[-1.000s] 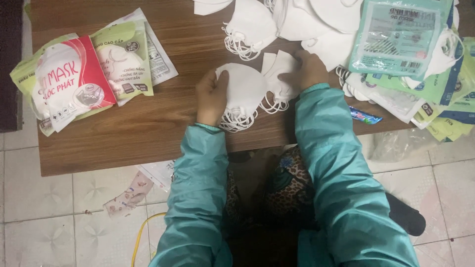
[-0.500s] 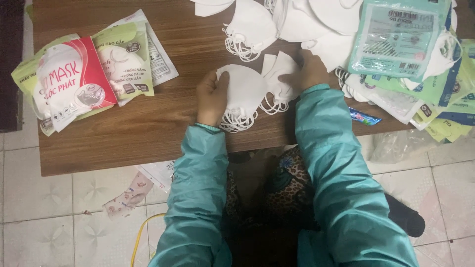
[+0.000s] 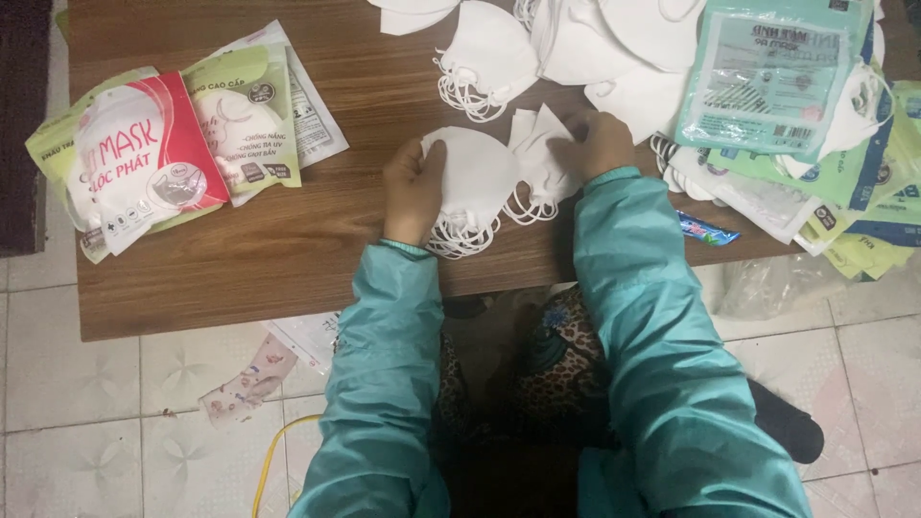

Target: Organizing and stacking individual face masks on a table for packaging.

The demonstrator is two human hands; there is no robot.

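Now, near the worktop's (image 3: 288, 278) front edge, our left hand (image 3: 413, 192) still grips a stack of white masks (image 3: 475, 182), fingers curled round its left side, while our right hand (image 3: 600, 144) pinches a folded mask (image 3: 542, 158) just beside it. Almost nothing has shifted since a second ago. Farther back lie loose masks (image 3: 595, 48); packets (image 3: 144, 153) sit toward the left edge.

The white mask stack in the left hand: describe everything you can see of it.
The mask stack is a small pile of white folded masks, soft and fabric-like, rounded at the top. Thin white ear loops bunch out along its lower edge. It lies flat on the wooden table near the front edge. The left hand grips its left side; at its right it meets the folded mask that the right hand holds.
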